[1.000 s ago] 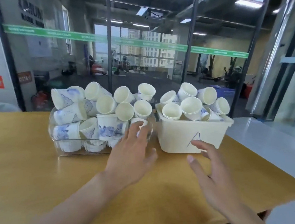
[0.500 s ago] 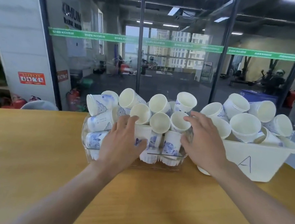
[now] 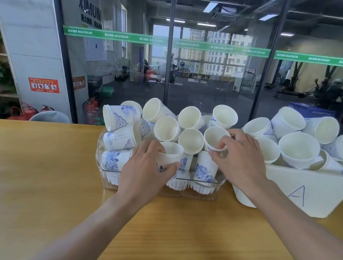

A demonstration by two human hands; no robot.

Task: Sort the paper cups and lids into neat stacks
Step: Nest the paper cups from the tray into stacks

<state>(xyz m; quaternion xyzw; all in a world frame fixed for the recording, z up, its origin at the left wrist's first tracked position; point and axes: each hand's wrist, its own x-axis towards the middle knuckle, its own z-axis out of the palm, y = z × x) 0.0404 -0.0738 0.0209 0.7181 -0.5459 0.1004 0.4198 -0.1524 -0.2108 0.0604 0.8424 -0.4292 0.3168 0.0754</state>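
Note:
A clear plastic bin [image 3: 216,189] on the wooden table holds a heap of white paper cups with blue flower prints. My left hand [image 3: 145,169] grips an upright cup [image 3: 171,153] at the front of that heap. My right hand [image 3: 239,159] pinches the rim of a tilted cup [image 3: 213,138] near the bin's right end. A cream bin marked "A" [image 3: 309,192] to the right is piled with more cups [image 3: 299,148]. No lids are visible.
The wooden table [image 3: 30,177] stretches in front of and left of the bins. A glass wall [image 3: 216,70] stands directly behind the bins. A grey chair back [image 3: 50,116] shows past the table's far edge on the left.
Both hands have reached forward from above the table into the clear bin; the left now wraps a front cup and the right pinches a cup rim. The view has shifted left and closer.

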